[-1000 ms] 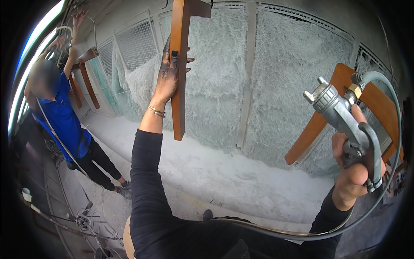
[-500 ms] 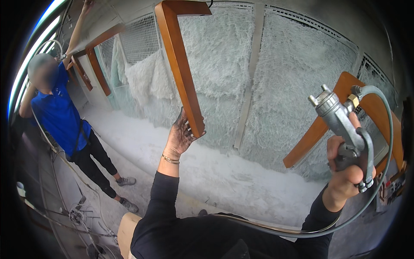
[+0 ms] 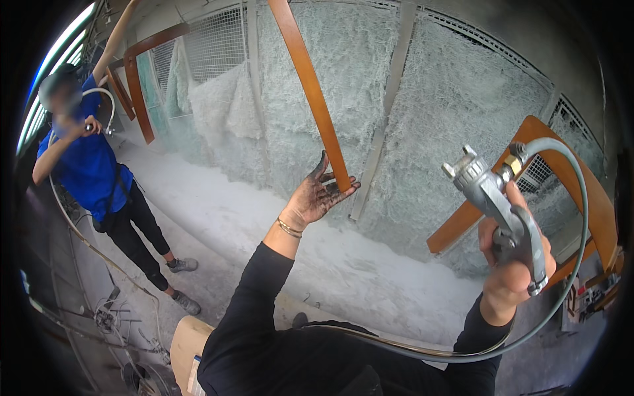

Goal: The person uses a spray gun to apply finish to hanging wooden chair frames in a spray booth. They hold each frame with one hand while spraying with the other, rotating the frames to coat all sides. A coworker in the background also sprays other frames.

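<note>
My left hand [image 3: 317, 197] is under and behind the lower end of a long orange-brown wooden piece [image 3: 310, 86]. Its blackened fingers are spread and touch the wood, with the thumb standing apart. The top of the piece runs out of view. A metal spray gun [image 3: 494, 198] is gripped in my right hand [image 3: 518, 264], its nozzle pointing up and left. From its fitting a grey hose [image 3: 586, 198] loops down and across in front of me.
Another angled wooden piece [image 3: 462, 214] is at the right, behind the gun. Whitened fibrous filter panels [image 3: 330, 66] line the far wall. At left a person in a blue shirt [image 3: 92, 162] holds a hose near more wooden parts [image 3: 137, 99]. Hoses [image 3: 99, 257] trail there.
The wooden piece has turned, now showing a narrower face, and sits farther right. My left hand has moved right with it, its fingers opening. The spray gun has shifted slightly left and down.
</note>
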`<action>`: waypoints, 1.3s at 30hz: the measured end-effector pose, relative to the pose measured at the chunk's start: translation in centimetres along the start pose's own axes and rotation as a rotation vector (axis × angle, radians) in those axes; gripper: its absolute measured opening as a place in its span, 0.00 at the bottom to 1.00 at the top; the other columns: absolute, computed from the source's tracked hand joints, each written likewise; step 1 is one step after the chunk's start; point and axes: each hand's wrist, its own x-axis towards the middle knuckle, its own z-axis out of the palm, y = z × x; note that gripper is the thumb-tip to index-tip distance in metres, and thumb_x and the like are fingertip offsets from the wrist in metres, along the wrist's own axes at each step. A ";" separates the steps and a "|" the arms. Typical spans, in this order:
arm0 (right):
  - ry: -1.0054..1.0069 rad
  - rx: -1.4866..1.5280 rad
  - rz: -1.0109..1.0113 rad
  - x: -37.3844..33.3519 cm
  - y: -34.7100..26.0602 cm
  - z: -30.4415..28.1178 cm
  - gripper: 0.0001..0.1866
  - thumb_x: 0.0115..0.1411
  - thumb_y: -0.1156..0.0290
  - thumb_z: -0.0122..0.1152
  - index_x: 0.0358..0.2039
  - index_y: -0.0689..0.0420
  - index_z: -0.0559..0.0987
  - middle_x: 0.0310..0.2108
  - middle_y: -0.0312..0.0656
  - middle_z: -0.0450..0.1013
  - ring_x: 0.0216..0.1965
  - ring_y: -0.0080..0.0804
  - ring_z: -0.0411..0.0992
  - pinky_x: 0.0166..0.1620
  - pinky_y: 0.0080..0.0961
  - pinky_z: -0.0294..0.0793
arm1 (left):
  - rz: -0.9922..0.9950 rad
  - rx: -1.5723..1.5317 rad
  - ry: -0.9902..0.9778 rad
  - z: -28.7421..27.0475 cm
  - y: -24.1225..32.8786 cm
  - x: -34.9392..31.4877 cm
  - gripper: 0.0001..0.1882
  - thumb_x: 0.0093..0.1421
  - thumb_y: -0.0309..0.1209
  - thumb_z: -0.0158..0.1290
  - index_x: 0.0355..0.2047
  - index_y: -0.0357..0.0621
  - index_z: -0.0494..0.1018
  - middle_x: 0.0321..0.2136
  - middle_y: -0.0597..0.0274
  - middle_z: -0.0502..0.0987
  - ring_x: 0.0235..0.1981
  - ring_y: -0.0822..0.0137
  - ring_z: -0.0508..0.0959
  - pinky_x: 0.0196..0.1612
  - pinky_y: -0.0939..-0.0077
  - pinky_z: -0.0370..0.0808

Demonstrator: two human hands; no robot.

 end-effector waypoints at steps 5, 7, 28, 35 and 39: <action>0.048 -0.008 -0.008 3.6 -1.6 1.0 0.60 0.51 0.21 0.47 0.56 0.74 0.71 0.23 0.39 0.70 0.16 0.18 0.64 0.18 0.14 0.58 | 0.087 -0.007 0.025 -1.7 0.5 1.1 0.43 0.66 0.51 0.54 0.61 0.20 0.53 0.52 0.32 0.68 0.55 0.45 0.75 0.57 0.64 0.81; 0.119 0.021 -0.007 4.9 -1.8 1.3 0.65 0.48 0.15 0.38 0.56 0.73 0.69 0.19 0.32 0.64 0.14 0.15 0.56 0.17 0.13 0.50 | 0.110 -0.019 0.066 -2.5 0.9 1.3 0.41 0.67 0.49 0.54 0.60 0.20 0.55 0.51 0.33 0.69 0.55 0.46 0.75 0.57 0.64 0.80; -0.338 -0.162 0.286 -8.6 2.3 -6.5 0.47 0.55 0.33 0.60 0.52 0.70 0.78 0.24 0.43 0.77 0.20 0.22 0.72 0.24 0.19 0.68 | 0.120 -0.060 0.250 -5.4 2.4 2.3 0.41 0.67 0.54 0.43 0.65 0.26 0.58 0.66 0.33 0.55 0.71 0.39 0.48 0.64 0.23 0.54; -0.476 -0.259 0.073 -8.9 -0.7 -5.0 0.43 0.58 0.38 0.64 0.51 0.72 0.78 0.22 0.44 0.75 0.19 0.25 0.71 0.24 0.20 0.67 | 0.077 -0.065 0.193 -5.2 2.7 2.7 0.41 0.67 0.56 0.38 0.65 0.29 0.60 0.69 0.37 0.49 0.72 0.42 0.44 0.65 0.25 0.50; -0.439 -0.265 0.081 -9.7 -1.1 -3.6 0.46 0.47 0.39 0.69 0.53 0.70 0.78 0.19 0.40 0.71 0.18 0.22 0.66 0.22 0.21 0.63 | 0.076 -0.052 0.167 -5.5 2.6 2.9 0.39 0.69 0.54 0.37 0.66 0.30 0.58 0.68 0.36 0.51 0.71 0.40 0.47 0.65 0.26 0.52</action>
